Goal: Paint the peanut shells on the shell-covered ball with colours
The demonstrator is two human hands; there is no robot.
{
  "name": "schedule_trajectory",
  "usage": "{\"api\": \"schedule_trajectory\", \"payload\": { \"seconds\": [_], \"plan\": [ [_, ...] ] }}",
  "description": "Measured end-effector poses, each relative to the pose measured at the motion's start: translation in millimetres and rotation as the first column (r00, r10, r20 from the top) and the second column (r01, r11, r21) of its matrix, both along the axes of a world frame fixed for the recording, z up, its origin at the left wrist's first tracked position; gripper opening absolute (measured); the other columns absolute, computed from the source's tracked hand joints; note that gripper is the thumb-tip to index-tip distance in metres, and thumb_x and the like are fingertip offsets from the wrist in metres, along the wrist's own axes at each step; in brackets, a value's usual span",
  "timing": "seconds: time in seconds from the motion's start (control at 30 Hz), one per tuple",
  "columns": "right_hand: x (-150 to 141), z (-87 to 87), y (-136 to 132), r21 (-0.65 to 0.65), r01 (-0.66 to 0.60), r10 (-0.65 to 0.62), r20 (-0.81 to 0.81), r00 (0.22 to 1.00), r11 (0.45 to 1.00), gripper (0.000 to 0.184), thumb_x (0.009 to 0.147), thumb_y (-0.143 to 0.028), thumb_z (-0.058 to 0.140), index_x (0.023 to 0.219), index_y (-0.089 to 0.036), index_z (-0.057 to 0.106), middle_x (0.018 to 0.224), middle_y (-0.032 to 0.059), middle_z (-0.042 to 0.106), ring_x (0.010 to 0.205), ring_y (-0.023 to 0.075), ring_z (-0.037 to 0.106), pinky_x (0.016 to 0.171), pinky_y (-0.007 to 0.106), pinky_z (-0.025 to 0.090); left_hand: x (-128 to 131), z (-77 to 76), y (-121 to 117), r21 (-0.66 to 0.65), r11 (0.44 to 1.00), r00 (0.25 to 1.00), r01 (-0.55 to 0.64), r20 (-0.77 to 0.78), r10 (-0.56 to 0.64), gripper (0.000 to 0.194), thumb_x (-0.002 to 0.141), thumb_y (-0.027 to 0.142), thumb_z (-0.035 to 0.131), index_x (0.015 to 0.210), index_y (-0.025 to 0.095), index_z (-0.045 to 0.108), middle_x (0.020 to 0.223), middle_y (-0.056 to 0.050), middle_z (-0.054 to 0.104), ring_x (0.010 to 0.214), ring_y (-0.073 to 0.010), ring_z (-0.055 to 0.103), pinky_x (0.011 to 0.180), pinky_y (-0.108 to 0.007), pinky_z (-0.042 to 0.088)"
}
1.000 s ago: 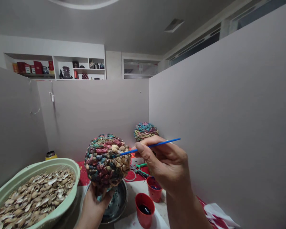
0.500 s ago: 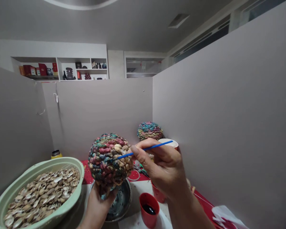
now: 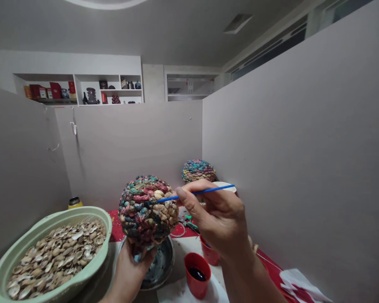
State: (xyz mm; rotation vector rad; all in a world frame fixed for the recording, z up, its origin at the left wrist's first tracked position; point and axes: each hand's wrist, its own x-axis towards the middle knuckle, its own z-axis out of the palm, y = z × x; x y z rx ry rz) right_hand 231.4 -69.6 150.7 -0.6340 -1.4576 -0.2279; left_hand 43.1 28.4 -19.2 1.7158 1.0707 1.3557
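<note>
My left hand (image 3: pixel 131 269) grips the underside of a rounded piece covered in nutshells (image 3: pixel 145 210), holding it up over a metal bowl (image 3: pixel 162 265). Much of its surface is coloured pink, green and dark blue; the shells on its right side are plain tan. Between the thumb and fingers of my right hand (image 3: pixel 217 214) is a thin blue paintbrush (image 3: pixel 202 192). The brush's dark tip touches the shells near the middle of the piece. Below my right hand stands a red cup (image 3: pixel 198 286) with dark liquid in it.
A green basin (image 3: pixel 104 252) of loose shells (image 3: pixel 57 259) fills the left. A second coloured shell piece (image 3: pixel 198 170) sits at the back, near a white-rimmed container (image 3: pixel 225 186). Another red cup (image 3: pixel 210 252) is partly behind my right hand. Grey partitions (image 3: pixel 297 147) enclose the table; white tissue (image 3: pixel 303 286) lies right.
The brush tip has moved slightly up across the shells, and the brush lies at a flatter angle. The shell piece has shifted a little to the right.
</note>
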Motion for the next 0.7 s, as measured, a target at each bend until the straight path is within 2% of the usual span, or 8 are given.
{"api": "schedule_trajectory", "payload": {
  "seconds": [0.17, 0.3, 0.47, 0.57, 0.7],
  "plan": [
    [9.5, 1.9, -5.2, 0.002, 0.018, -0.018, -0.069, 0.997, 1.0, 0.016, 0.096, -0.022, 0.072, 0.08, -0.023, 0.071, 0.065, -0.0034, 0.069, 0.054, 0.0119, 0.063, 0.052, 0.025, 0.051, 1.2, 12.8, 1.3, -0.065, 0.997, 0.997, 0.043, 0.073, -0.038, 0.061, 0.067, 0.056, 0.083, 0.111, 0.017, 0.066, 0.112, -0.017, 0.081, 0.106, -0.0392, 0.074, 0.093, -0.047, 0.058],
    [9.8, 1.7, -14.3, 0.065, 0.022, -0.007, -0.218, 0.976, 0.998, 0.014, 0.093, -0.025, 0.078, 0.079, -0.025, 0.074, 0.067, -0.0027, 0.073, 0.054, 0.0133, 0.065, 0.049, 0.026, 0.051, -5.2, 25.8, 7.2, -0.15, 0.976, 0.971, 0.156, 0.202, -0.125, 0.061, 0.062, 0.06, 0.088, 0.102, 0.019, 0.069, 0.111, -0.013, 0.079, 0.112, -0.0372, 0.07, 0.096, -0.044, 0.057],
    [1.1, 5.4, -24.9, 0.111, 0.076, -0.034, -0.34, 0.94, 0.991, 0.017, 0.093, -0.033, 0.08, 0.077, -0.029, 0.075, 0.063, -0.0032, 0.071, 0.054, 0.0151, 0.064, 0.052, 0.031, 0.051, -14.0, 43.4, 5.7, -0.273, 0.899, 0.902, 0.344, 0.364, -0.234, 0.067, 0.067, 0.071, 0.086, 0.104, 0.019, 0.066, 0.094, -0.006, 0.074, 0.087, -0.0261, 0.072, 0.087, -0.043, 0.061],
    [-1.2, 8.4, -26.3, 0.148, 0.077, -0.021, -0.351, 0.936, 0.986, 0.017, 0.094, -0.033, 0.078, 0.078, -0.03, 0.074, 0.063, -0.0039, 0.069, 0.054, 0.0155, 0.064, 0.05, 0.032, 0.05, -14.7, 49.1, 4.4, -0.322, 0.847, 0.867, 0.423, 0.416, -0.275, 0.071, 0.064, 0.074, 0.088, 0.102, 0.018, 0.067, 0.092, -0.007, 0.074, 0.085, -0.0257, 0.072, 0.087, -0.044, 0.06],
    [-1.0, 10.2, -25.5, 0.183, 0.062, 0.014, -0.387, 0.922, 0.981, 0.016, 0.093, -0.029, 0.079, 0.078, -0.029, 0.074, 0.065, -0.004, 0.069, 0.055, 0.0167, 0.066, 0.053, 0.035, 0.052, -14.2, 49.2, 5.6, -0.352, 0.824, 0.862, 0.444, 0.419, -0.285, 0.073, 0.063, 0.071, 0.09, 0.106, 0.017, 0.069, 0.094, -0.008, 0.075, 0.087, -0.0267, 0.072, 0.087, -0.044, 0.059]
  ]
}}
